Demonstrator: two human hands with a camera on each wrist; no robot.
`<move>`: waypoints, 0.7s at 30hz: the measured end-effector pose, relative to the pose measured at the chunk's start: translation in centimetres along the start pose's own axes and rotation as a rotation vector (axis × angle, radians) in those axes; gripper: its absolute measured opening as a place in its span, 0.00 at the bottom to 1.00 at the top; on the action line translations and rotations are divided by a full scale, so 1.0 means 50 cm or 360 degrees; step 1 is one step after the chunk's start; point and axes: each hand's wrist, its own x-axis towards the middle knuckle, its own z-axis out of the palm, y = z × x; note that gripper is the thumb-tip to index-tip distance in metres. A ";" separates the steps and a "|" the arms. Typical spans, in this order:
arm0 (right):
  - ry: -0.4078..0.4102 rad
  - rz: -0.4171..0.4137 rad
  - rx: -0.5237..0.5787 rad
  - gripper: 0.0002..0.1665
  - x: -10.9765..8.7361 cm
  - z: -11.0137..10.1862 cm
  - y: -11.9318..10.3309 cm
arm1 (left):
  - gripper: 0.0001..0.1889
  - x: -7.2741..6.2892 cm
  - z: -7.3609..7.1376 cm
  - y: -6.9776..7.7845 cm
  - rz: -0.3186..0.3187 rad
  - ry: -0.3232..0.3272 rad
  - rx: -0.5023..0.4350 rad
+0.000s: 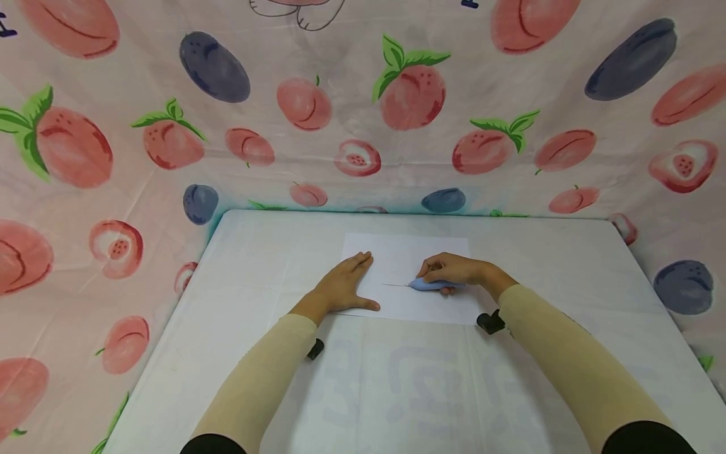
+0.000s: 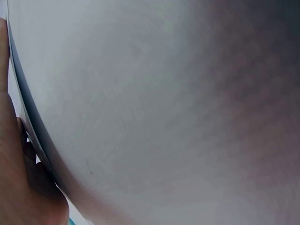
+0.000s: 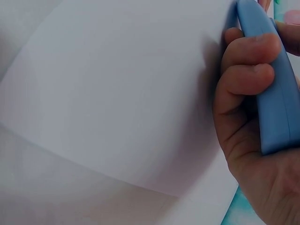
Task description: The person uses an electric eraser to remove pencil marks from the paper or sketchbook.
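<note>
A person's left hand (image 1: 343, 287) rests with fingers extended and thumb spread on the left part of a white rectangular paper sheet (image 1: 405, 255), which lies flat on the white tabletop (image 1: 272, 258). The right hand (image 1: 456, 269) grips a smooth, light-blue, tapered tool (image 1: 426, 285) over the sheet's right half, its narrow tip at the right end of a thin dark line (image 1: 394, 285) between the hands.

Beige sleeves (image 1: 575, 359), black upper parts (image 1: 646, 439)
</note>
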 end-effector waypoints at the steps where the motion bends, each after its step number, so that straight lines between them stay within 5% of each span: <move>1: 0.0003 0.0001 -0.0003 0.15 0.000 0.000 -0.001 | 0.62 0.000 0.000 0.000 -0.0001 -0.0003 0.0000; 21: 0.0002 0.0026 -0.0003 0.14 0.000 0.002 -0.001 | 0.63 0.000 0.004 0.000 -0.0004 0.0014 -0.0012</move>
